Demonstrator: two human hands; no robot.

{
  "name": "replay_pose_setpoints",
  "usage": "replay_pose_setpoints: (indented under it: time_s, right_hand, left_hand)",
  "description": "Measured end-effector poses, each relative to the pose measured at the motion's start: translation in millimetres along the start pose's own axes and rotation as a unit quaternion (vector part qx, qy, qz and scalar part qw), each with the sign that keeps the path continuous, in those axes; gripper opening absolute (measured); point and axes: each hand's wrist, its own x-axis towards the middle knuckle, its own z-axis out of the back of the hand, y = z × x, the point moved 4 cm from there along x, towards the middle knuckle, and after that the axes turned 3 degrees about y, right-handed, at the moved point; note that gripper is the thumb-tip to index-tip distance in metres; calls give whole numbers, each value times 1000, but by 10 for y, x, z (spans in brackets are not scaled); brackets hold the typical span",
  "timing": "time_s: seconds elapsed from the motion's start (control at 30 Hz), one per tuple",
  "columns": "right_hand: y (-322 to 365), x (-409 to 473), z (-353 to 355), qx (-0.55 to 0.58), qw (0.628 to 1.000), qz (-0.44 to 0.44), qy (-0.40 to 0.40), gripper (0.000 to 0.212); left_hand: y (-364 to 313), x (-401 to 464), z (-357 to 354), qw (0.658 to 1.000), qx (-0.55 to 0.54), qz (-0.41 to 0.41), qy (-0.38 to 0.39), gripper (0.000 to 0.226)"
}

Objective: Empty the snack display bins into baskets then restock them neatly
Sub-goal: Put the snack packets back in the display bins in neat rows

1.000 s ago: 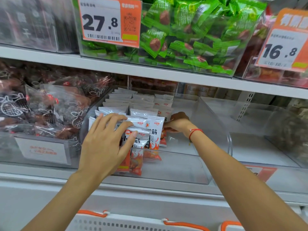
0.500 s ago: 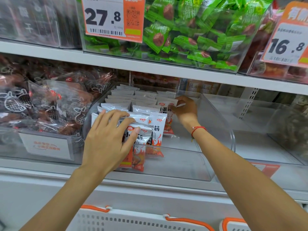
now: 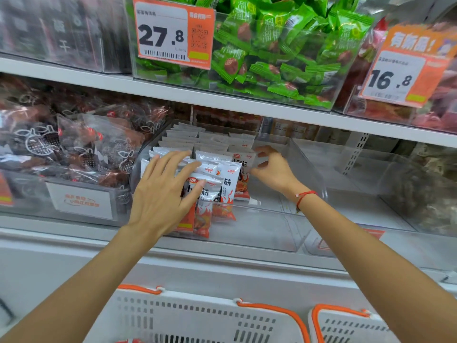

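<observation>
the clear bin (image 3: pixel 277 233) on the middle shelf is the landmark. inside it, white-and-orange snack packets (image 3: pixel 222 174) stand upright in rows that run from the bin's front wall toward its back, filling its left half and middle; the right part of the bin holds none. each packet's long axis is vertical, its face toward the front wall.

the left hand (image 3: pixel 163 191) lies flat over the front-left packets, fingers straight and spread, pressing the row and gripping nothing. the right hand (image 3: pixel 274 169) sits deeper in the bin, at the right edge of the rows, fingers curled round the side of a packet (image 3: pixel 243 160) in the middle rows, thumb below it.

the right hand is the nearer one to the bare side of the bin, so filling or squaring that side looks like its job, while the left steadies the front. this reads as the restocking stage, part done.

below the bin's shelf stand two white baskets with orange handles (image 3: pixel 197 318); their contents are barely in view.
</observation>
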Motion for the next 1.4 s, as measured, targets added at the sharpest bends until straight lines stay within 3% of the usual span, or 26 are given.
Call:
replay_pose_setpoints:
  time_s: [0.2,0.27,0.37,0.47,0.57,0.73,0.87,1.03,1.1,1.23,1.3,1.4]
  right_hand:
    - [320,-994,192,-138,974,178,27,20]
    - [374,-1312,114,-208,952,207,90,19]
    - [388,-1662,-100,-254,928,225,154,18]
    - [279,-1885,-510,-189,939,204,202,17]
    - [0,-2143,-1263,-188,904,164,348,20]
    - [-342,-2693,-2618,-177,862,138,455,47]
    - [-230,-3022,-3510,-188,840,234,451,76]
    - [-312,-3221,-4184,-204,828,157,498,122]
    - [-379,-3377,-4224,-229,813,164,509,117]
    - [-677,-3526,-3954,-308,779,249,486,87]
    - [-872,-3502,-3699,-325,790,243,460,83]
    - [-1162,-3418,-3305,-299,820,146,466,62]
  left_hand:
    - [-267,-286,418,996,-28,-12,-79,24]
    - [-324,-584,508,997,-71,4,-23,23]
    - [-164,-1211,459,978,-129,109,119,17]
    - [180,-1909,314,962,-89,221,132,18]
    - [483,-2617,98,947,-23,283,149,37]
    - [818,-3558,-180,906,80,363,200,55]
    - [808,-3554,-195,909,95,364,182,46]
    - [768,-3519,-192,896,91,395,179,45]
    - [767,-3520,-205,895,100,398,173,44]
    - [756,-3547,-239,894,120,393,180,45]
    - [753,-3565,-251,894,128,389,183,47]
    - [749,-3569,-251,896,127,384,182,50]
